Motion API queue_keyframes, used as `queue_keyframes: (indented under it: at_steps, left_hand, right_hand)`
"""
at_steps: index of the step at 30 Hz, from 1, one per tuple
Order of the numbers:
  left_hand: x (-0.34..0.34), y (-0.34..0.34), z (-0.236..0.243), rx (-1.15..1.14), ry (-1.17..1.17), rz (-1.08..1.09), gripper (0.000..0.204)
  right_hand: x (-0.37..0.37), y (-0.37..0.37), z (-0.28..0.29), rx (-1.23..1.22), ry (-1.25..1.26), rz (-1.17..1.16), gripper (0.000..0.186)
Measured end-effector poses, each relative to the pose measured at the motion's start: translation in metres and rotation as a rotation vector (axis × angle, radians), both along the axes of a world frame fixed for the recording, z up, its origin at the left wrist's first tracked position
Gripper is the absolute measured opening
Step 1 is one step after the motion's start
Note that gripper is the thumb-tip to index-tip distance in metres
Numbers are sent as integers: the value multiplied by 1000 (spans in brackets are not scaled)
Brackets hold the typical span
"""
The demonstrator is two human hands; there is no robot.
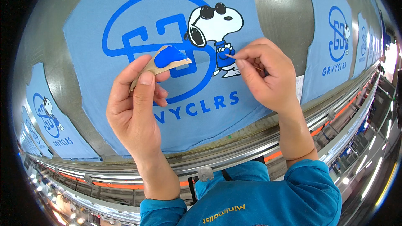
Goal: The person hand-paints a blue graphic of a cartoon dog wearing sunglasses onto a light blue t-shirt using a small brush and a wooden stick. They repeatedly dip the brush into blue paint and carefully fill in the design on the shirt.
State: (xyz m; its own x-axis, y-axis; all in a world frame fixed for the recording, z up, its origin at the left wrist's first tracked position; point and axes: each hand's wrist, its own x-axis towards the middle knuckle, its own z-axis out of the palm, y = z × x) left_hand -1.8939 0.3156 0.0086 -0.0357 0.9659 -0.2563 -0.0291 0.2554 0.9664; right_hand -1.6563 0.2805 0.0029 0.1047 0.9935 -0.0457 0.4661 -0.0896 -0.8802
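My left hand [136, 104] is closed on a torn piece of brown cardboard [181, 63], pinched between thumb and fingers. A thick dab of bright blue paint [168, 57] covers its upper face. Between the thumb and fingertips of my right hand [270, 75] is a thin stick [230, 55]; most of its length is hidden by the hand. Its tip is over the blue shirt of a printed white cartoon dog [222, 25] with dark sunglasses; I cannot tell whether it touches. The print lies on a light blue fabric panel [90, 37], beside a round blue emblem and a line of lettering.
The panel lies flat on a long grey table [280, 8]. More printed panels lie to the right [318, 46] and to the left [52, 129]. A metal rail [226, 159] with an orange strip runs along the near edge, close to my body.
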Motion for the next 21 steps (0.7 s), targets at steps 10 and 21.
queue_keyframes:
  at_steps: [10,21]
  left_hand:
    - [-7,5,1,-25,-162,103,33]
    - [-5,5,1,-46,-181,103,33]
  right_hand:
    - [-7,-3,-8,420,-110,171,16]
    - [-12,-5,-8,405,-205,188,17]
